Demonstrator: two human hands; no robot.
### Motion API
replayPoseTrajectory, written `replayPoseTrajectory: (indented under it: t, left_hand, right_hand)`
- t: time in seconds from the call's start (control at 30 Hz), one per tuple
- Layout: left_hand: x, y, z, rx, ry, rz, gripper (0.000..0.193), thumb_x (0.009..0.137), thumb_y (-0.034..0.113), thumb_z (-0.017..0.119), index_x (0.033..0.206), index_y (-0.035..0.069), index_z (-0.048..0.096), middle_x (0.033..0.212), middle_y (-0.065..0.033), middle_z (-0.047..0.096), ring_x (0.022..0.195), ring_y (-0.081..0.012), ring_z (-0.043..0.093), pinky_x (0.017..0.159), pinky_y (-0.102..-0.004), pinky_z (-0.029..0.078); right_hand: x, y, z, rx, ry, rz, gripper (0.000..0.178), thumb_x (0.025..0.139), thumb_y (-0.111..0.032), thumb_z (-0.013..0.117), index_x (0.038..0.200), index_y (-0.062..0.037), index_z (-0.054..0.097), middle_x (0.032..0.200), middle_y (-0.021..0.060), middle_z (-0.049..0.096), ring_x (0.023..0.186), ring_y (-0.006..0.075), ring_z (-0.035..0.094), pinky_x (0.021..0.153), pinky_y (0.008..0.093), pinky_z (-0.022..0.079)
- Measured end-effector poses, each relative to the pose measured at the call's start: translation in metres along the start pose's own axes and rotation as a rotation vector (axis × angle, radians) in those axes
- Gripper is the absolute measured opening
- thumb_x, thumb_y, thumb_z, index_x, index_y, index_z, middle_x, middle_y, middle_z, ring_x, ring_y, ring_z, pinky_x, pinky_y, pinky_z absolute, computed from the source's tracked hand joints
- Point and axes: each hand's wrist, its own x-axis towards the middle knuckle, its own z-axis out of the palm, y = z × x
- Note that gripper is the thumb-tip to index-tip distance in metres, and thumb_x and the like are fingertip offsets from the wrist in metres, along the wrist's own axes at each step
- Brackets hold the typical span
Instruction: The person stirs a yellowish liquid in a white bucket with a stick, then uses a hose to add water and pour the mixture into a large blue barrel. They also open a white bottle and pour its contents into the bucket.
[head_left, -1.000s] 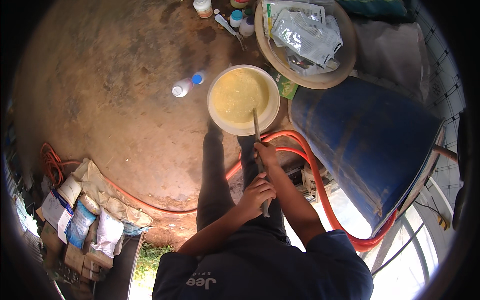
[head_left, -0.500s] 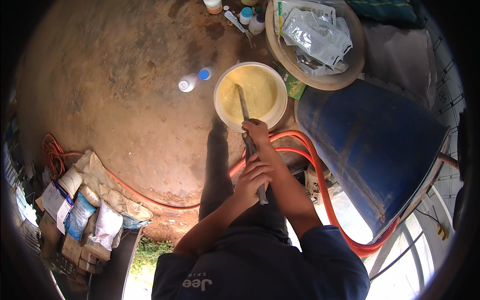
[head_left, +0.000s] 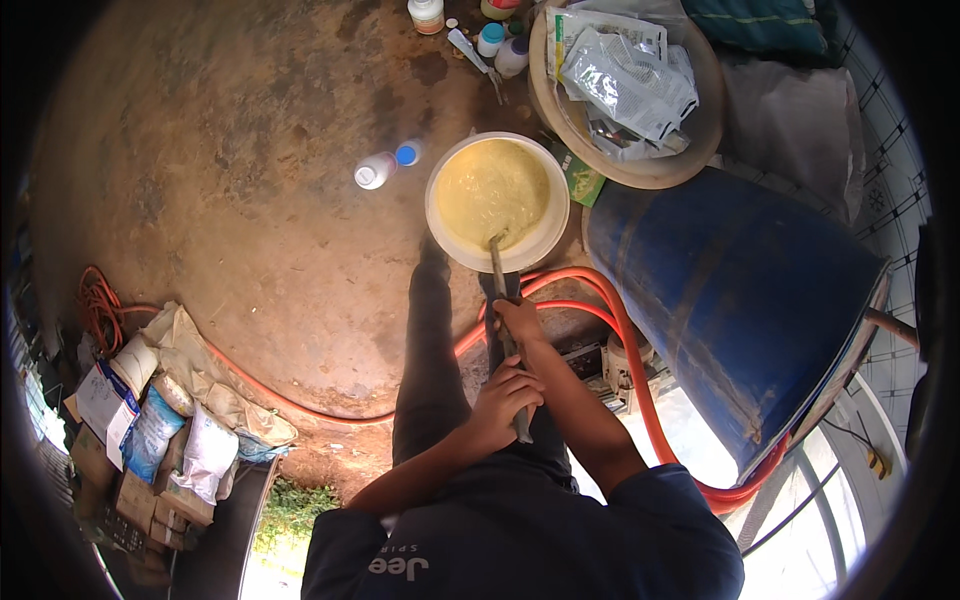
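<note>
A pale bucket (head_left: 440,225) stands on the dirt floor in front of my legs, filled with a thick yellow liquid (head_left: 490,190). A long wooden stick (head_left: 498,272) leans into it, its lower end in the liquid near the bucket's near edge. My right hand (head_left: 520,320) grips the stick partway down. My left hand (head_left: 505,398) is shut around its upper end, close to my body.
A big blue barrel (head_left: 730,300) lies at the right, with an orange hose (head_left: 610,320) looped by it. A round tray (head_left: 700,150) of silver packets sits behind it. A white bottle with a blue cap (head_left: 380,168) lies left of the bucket; bags and boxes (head_left: 150,420) are piled far left.
The stick's lower end has swept around in the bucket, from the near right side to the left and now to the near edge. Both hands moved with it, still gripping.
</note>
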Motion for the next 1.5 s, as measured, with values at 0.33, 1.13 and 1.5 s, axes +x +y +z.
replayPoseTrajectory:
  t: [0.33,1.13,1.5]
  left_hand:
    - [0.045,-0.016,-0.013,0.189,0.048,0.117,0.013,0.071,0.000,0.072,0.080,0.007,0.066,0.104,-0.0073,0.069,0.112,-0.0270,0.062,0.109,-0.0503,0.040]
    - [-0.007,-0.003,-0.034,0.172,0.024,0.030,0.014,0.072,0.000,0.073,0.081,0.008,0.068,0.095,-0.0040,0.069,0.099,-0.0225,0.065,0.106,-0.0483,0.043]
    - [0.043,-0.008,0.001,0.019,-0.026,0.130,0.015,0.070,-0.001,0.072,0.082,0.006,0.067,0.096,-0.0059,0.068,0.104,-0.0239,0.064,0.109,-0.0499,0.041]
  right_hand:
    - [0.036,-0.056,0.015,0.129,-0.106,-0.141,0.019,0.088,-0.021,0.066,0.080,-0.0028,0.065,0.059,0.0044,0.058,0.042,0.0137,0.051,0.039,0.0286,0.041]
    - [0.003,-0.003,0.052,0.041,-0.071,-0.093,0.031,0.083,-0.017,0.068,0.101,0.0077,0.067,0.079,0.0096,0.067,0.060,0.0151,0.059,0.056,0.0304,0.046]
    - [0.018,-0.034,-0.023,0.061,0.034,-0.083,0.019,0.087,-0.018,0.066,0.083,0.0010,0.066,0.064,0.0074,0.063,0.044,0.0144,0.053,0.039,0.0294,0.043]
